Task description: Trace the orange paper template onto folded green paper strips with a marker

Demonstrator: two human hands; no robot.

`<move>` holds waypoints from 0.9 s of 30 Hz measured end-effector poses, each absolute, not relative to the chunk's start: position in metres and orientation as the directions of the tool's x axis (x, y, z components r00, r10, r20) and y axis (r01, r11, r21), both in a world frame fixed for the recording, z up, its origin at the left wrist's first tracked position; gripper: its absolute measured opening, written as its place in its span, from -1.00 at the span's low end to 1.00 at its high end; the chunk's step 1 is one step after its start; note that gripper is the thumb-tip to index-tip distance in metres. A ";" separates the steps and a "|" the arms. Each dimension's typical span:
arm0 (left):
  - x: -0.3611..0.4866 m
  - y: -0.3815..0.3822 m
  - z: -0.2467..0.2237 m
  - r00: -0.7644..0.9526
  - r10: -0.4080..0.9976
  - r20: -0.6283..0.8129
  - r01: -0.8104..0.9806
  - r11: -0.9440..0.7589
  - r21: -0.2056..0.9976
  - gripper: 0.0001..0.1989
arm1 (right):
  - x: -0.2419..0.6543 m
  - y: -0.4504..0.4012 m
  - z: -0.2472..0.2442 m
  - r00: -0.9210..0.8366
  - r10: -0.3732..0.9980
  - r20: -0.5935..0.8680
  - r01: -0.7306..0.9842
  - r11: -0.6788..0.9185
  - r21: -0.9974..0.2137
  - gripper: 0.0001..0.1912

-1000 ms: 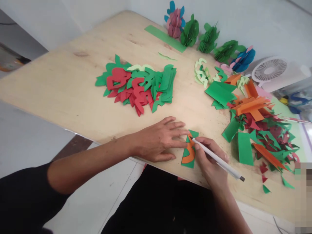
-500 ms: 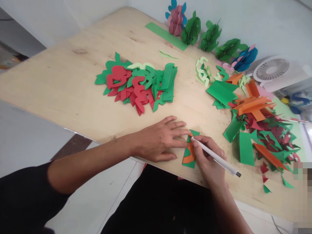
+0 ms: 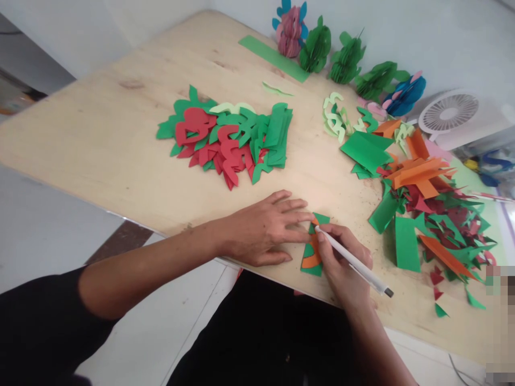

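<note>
Orange paper cutout (image 3: 310,261) with a wavy outline, lying flat on a folded-looking green paper rectangle (image 3: 309,250) near the front edge of a pale wooden table (image 3: 120,139), directly before the seated person. The left hand (image 3: 269,228) reaches in from the side, palm down, fingers spread apart and grasping nothing; its fingertips rest on the left border of the two papers, apparently to keep the cutout from sliding on the green beneath. The right hand (image 3: 348,268) has thumb and fingers closed together around a white pen (image 3: 354,260), in a writing grip. The pen slants down to the upper part of the orange shape, its tip at or very near the edge, as if following the outline; whether it touches is too small to tell.

Beyond the left hand sits a pile of red and green paper cutouts (image 3: 229,155), well apart from the writing spot, which seems to leave room for the hands. To the right are folded orange paper pieces (image 3: 422,171), a green folded card (image 3: 407,244) and tangled paper scraps (image 3: 458,230). Along the wall stand green, pink and blue layered paper figures (image 3: 316,48), beside a white fan (image 3: 449,112).
</note>
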State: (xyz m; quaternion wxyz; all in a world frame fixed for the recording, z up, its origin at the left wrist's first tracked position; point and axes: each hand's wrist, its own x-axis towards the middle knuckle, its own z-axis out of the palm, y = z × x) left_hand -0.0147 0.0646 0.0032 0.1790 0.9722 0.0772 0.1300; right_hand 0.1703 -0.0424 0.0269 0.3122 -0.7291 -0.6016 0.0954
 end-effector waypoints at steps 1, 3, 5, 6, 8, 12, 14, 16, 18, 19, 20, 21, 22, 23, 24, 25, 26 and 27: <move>-0.015 0.065 0.003 0.953 0.198 0.227 0.105 -0.924 0.368 -0.51 | 0.170 -0.043 0.027 0.257 0.937 0.235 0.821 -0.083 -0.565 -0.80; -0.015 0.065 0.004 0.953 0.200 0.226 0.107 -0.924 0.367 -0.52 | 0.171 -0.043 0.027 0.251 0.938 0.238 0.829 -0.082 -0.554 -0.81; -0.014 0.065 0.004 0.956 0.197 0.218 0.107 -0.924 0.366 -0.52 | 0.171 -0.044 0.026 0.242 0.938 0.247 0.838 -0.074 -0.540 -0.81; -0.014 0.065 0.004 0.957 0.197 0.213 0.108 -0.924 0.367 -0.52 | 0.171 -0.044 0.026 0.239 0.937 0.253 0.842 -0.071 -0.534 -0.81; -0.014 0.065 0.004 0.957 0.197 0.210 0.108 -0.922 0.372 -0.51 | 0.171 -0.045 0.025 0.236 0.937 0.258 0.849 -0.069 -0.524 -0.80; -0.014 0.065 0.004 0.953 0.205 0.222 0.107 -0.916 0.386 -0.50 | 0.170 -0.046 0.026 0.245 0.930 0.273 0.853 -0.073 -0.517 -0.80; -0.014 0.065 0.004 0.953 0.206 0.223 0.106 -0.914 0.392 -0.50 | 0.170 -0.047 0.027 0.242 0.928 0.283 0.857 -0.068 -0.511 -0.80; -0.014 0.065 0.004 0.954 0.204 0.219 0.105 -0.913 0.395 -0.51 | 0.170 -0.048 0.027 0.230 0.930 0.288 0.862 -0.057 -0.504 -0.81; -0.014 0.065 0.005 0.956 0.203 0.213 0.105 -0.912 0.396 -0.52 | 0.170 -0.049 0.027 0.228 0.930 0.288 0.863 -0.056 -0.503 -0.82; -0.014 0.065 0.005 0.956 0.203 0.212 0.105 -0.912 0.397 -0.53 | 0.170 -0.050 0.027 0.231 0.929 0.288 0.861 -0.057 -0.505 -0.82; -0.014 0.065 0.006 0.956 0.204 0.212 0.106 -0.911 0.398 -0.53 | 0.170 -0.050 0.027 0.237 0.927 0.290 0.859 -0.060 -0.508 -0.82; -0.014 0.065 0.006 0.955 0.205 0.213 0.107 -0.911 0.398 -0.53 | 0.170 -0.051 0.027 0.239 0.927 0.290 0.858 -0.062 -0.509 -0.82; -0.014 0.065 0.006 0.955 0.206 0.215 0.107 -0.911 0.398 -0.53 | 0.171 -0.051 0.027 0.233 0.928 0.289 0.859 -0.057 -0.509 -0.82; -0.014 0.065 0.006 0.954 0.206 0.217 0.107 -0.912 0.397 -0.53 | 0.171 -0.052 0.027 0.227 0.931 0.287 0.860 -0.053 -0.508 -0.82; -0.014 0.065 0.005 0.954 0.207 0.218 0.107 -0.912 0.396 -0.53 | 0.171 -0.052 0.027 0.226 0.932 0.283 0.860 -0.054 -0.507 -0.82; -0.014 0.065 0.005 0.954 0.207 0.219 0.107 -0.912 0.396 -0.53 | 0.172 -0.053 0.027 0.229 0.933 0.278 0.859 -0.059 -0.508 -0.82; -0.014 0.065 0.005 0.953 0.207 0.220 0.106 -0.912 0.396 -0.53 | 0.172 -0.053 0.027 0.236 0.932 0.273 0.856 -0.067 -0.512 -0.82; -0.014 0.065 0.004 0.953 0.207 0.221 0.106 -0.912 0.396 -0.53 | 0.172 -0.053 0.027 0.245 0.932 0.269 0.853 -0.075 -0.517 -0.82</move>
